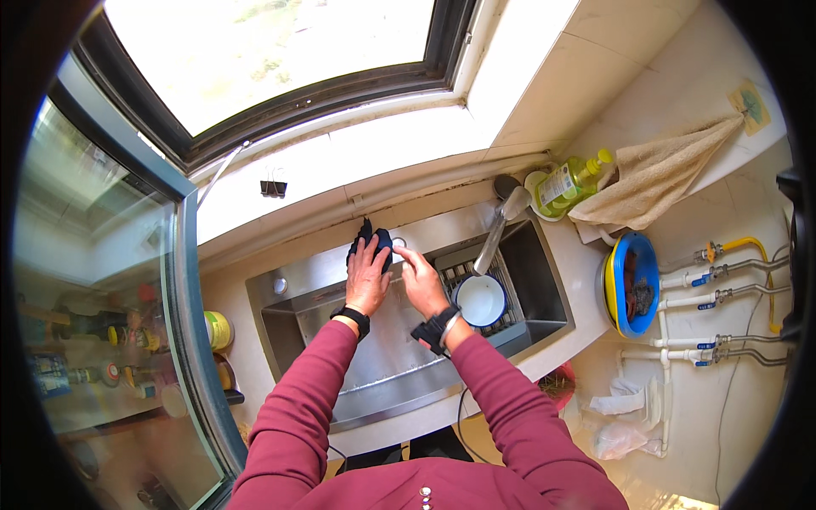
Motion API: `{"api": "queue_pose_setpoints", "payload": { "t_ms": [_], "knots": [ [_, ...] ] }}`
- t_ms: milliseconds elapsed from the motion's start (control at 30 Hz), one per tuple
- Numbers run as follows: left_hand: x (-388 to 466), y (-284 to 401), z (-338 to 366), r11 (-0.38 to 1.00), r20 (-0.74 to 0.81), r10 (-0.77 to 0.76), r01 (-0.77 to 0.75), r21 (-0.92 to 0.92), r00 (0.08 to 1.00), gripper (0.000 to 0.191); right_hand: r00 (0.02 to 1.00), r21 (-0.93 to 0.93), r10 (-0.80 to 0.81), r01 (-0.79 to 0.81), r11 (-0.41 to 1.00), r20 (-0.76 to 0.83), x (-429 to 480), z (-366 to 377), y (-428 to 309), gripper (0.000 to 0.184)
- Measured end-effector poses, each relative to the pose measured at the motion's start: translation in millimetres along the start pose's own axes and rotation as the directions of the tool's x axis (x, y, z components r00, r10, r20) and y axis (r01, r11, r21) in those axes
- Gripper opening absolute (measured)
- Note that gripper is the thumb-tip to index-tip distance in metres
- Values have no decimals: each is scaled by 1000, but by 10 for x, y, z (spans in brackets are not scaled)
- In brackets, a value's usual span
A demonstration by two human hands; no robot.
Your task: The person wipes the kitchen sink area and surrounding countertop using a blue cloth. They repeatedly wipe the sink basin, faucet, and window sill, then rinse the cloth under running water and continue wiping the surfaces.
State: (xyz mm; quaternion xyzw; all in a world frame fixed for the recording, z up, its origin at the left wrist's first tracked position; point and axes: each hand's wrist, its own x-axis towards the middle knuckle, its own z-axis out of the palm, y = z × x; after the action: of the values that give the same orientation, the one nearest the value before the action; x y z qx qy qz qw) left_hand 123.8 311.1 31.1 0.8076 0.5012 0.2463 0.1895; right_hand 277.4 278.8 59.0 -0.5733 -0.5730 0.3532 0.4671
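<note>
My left hand (366, 280) lies flat over a dark blue cloth (384, 241), pressing it on the back rim of the stainless steel sink (319, 271). The cloth bunches out around its fingertips. Beside it, my right hand (422, 285) reaches toward a small round fitting (399, 243) on the same rim, holding nothing that I can see. Whether its fingertips touch the fitting is unclear. To the right, a white enamel bowl (480, 301) with a blue rim rests on a rack (512, 299) in the sink. The faucet (491, 245) extends over the bowl.
A green soap pump bottle (564, 188) stands behind the sink's right end, near a hanging beige towel (663, 169). Blue and yellow basins (649, 255) hang by the pipes (695, 299). At left, an opened window sash (191, 306) juts inward. A binder clip (273, 189) sits on the sill.
</note>
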Motion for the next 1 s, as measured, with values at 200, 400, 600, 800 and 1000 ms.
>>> {"api": "queue_pose_setpoints", "payload": {
  "t_ms": [200, 400, 600, 800, 1000],
  "knots": [
    [355, -165, 234, 987, -60, 116, -122, -108, 991, 42, 996, -8, -19, 20, 1000, 93, -618, -665, -313, 34],
    [1201, 286, 956, 971, 5, 203, -200, -130, 979, 29, 988, 168, 147, -154, 974, 52, -1017, -1174, -425, 31],
    [1297, 403, 875, 936, 153, 351, -344, -68, 924, 35, 975, 268, 221, -209, 940, -15, -1238, -1795, -422, 27],
    [813, 140, 122, 935, 357, 288, -341, 94, 889, 34, 949, 249, 287, -249, 936, -132, -1231, -2274, -435, 25],
    [1369, 608, 944, 927, 265, 350, -372, 38, 898, 41, 961, 220, 241, -207, 953, -137, -1148, -2307, -389, 23]
  ]
}}
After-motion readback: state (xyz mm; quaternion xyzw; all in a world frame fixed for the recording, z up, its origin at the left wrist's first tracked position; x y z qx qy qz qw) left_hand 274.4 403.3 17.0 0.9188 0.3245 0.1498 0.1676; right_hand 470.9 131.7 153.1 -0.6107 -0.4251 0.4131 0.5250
